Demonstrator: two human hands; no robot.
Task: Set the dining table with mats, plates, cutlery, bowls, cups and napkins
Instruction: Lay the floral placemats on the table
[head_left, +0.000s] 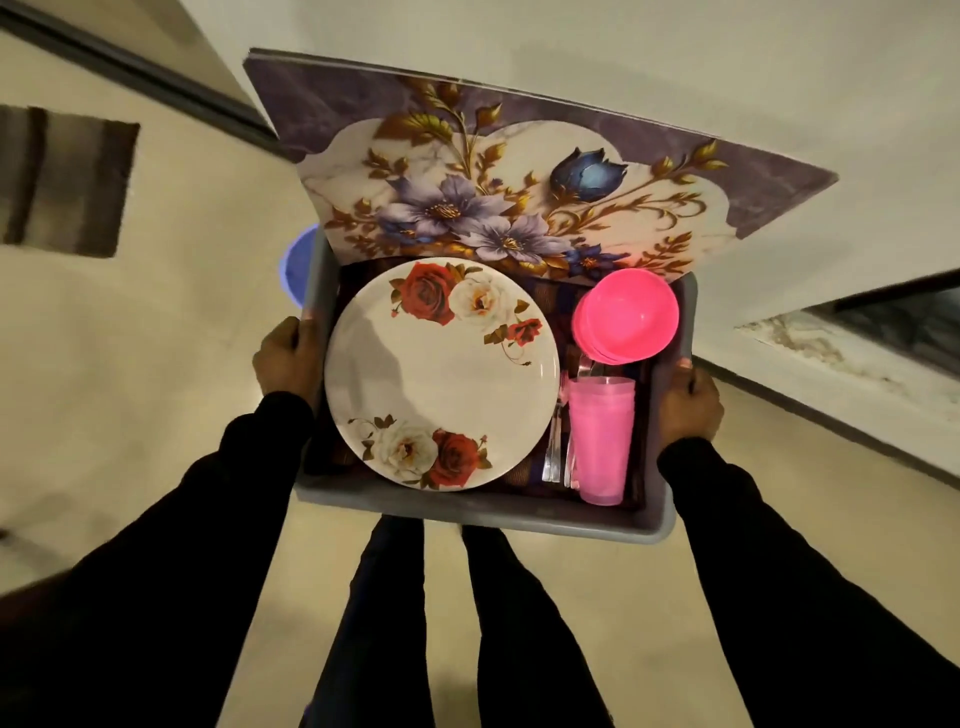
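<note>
Table setting kit: all of the ware rides in one grey tub (483, 512) carried between the two hands, above the person's legs; no dining table is in view.
Mats: floral place mats (519, 197) stand on edge against the far wall of the tub, beyond both hands, and lean outward over its rim.
Plates: a rose-patterned plate (441, 374), possibly the top of a stack, lies flat just inside the left hand.
Bowls: nested pink bowls (626, 317) sit tilted in the far corner, ahead of the right hand.
Cups: stacked pink cups (602, 441) lie on their side just inside the right hand.
Cutlery: steel cutlery (558, 441) lies between the plate and the cups.
Napkins: dark striped cloth (519, 475) under the plate may be the napkins; it cannot be told for certain.
Left hand (285, 358): grasps the left rim of the tub, fingers curled over the edge.
Right hand (688, 402): grasps the right rim likewise.
Step in hand: transport of the kit toward the table, judged from the standing posture and bare floor (156, 364) below.
Next move: calls for a level carry, so the leaning mats do not tip, then a place to set the tub down before the mats come out first.
</note>
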